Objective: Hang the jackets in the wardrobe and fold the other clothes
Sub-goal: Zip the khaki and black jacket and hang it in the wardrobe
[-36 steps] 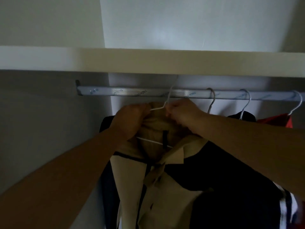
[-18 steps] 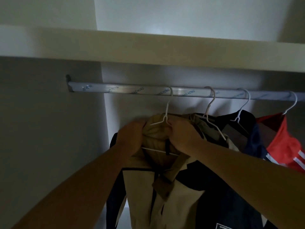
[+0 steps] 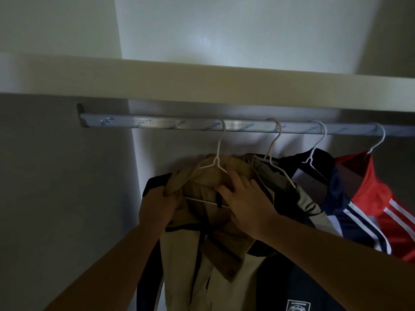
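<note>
Tan-and-navy jacket [image 3: 208, 250] hanging on white wire hanger [image 3: 216, 162], leftmost on wardrobe rail [image 3: 157, 123] | left hand [image 3: 157, 209] gripping its collar | right hand [image 3: 247, 203] — fingers spread — pressing the collar's right side

A cream flat shelf board [image 3: 202, 84] runs the full width of the view. Above it stands a pale, smooth rear wall [image 3: 224, 30] with a faint bright patch. Below the board, a silver metal rail [image 3: 157, 123] wrapped in clear film with blue printed lettering runs horizontally. Its left end enters a dark round socket [image 3: 79, 108] on the grey side panel [image 3: 56, 198].
</note>
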### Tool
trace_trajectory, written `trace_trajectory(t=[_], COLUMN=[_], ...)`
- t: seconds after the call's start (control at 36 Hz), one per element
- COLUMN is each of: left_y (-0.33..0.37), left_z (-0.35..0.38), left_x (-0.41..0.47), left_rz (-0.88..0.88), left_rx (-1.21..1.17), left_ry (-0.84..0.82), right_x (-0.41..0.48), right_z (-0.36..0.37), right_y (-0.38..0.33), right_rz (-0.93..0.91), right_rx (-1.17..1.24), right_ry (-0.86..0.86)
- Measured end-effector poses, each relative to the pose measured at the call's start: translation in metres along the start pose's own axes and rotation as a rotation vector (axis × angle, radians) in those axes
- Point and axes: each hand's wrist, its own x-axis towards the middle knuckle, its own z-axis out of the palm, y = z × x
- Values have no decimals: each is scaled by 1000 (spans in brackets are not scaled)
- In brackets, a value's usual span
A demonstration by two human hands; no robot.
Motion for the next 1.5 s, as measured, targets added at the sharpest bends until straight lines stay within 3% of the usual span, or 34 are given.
trace_trajectory(t=[0.14, 0.25, 0.42, 0.53, 0.58, 0.67, 0.78, 0.94, 1.08, 1.31, 1.5], left_y=[-7, -4, -3, -3, 0, 6, 12, 20, 18, 3, -48], left_z=[0, 7, 12, 7, 4, 2, -4, -8, -11, -19, -17], left_x=[-4, -11, -15, -13, -14, -15, -17, -20, -18, -11, -35], left_rz=[-40, -59, -307, -450, -454, -455, -432, -424, -439, -388, -388], left_rx=[-184, -184, -515, -667, -714, -802, -840, -902, -896, -902, -906], left_ry=[70, 9, -85, -122, -99, -107, -149, -199, -209, -237, -98], right_x=[-5, -8, -12, -16, -18, -16, -4, 15, 33, 29, 9], right_z=[6, 8, 11, 16, 20, 39, 57, 61, 56, 51, 54], right_y=[2, 5, 4, -3, -14, -40, -62, -82, -91, -86, -63], right_rz=[-25, -32, -52, -203, -304, -398, -277, -227, -191, -341, -448], right_rx=[-38, -24, -148, -298, -234, -87, -47, -32, -36, 11, 217], right_ry=[21, 23, 52, 28, 48, -122, -204, -189, -295, -226, -89])
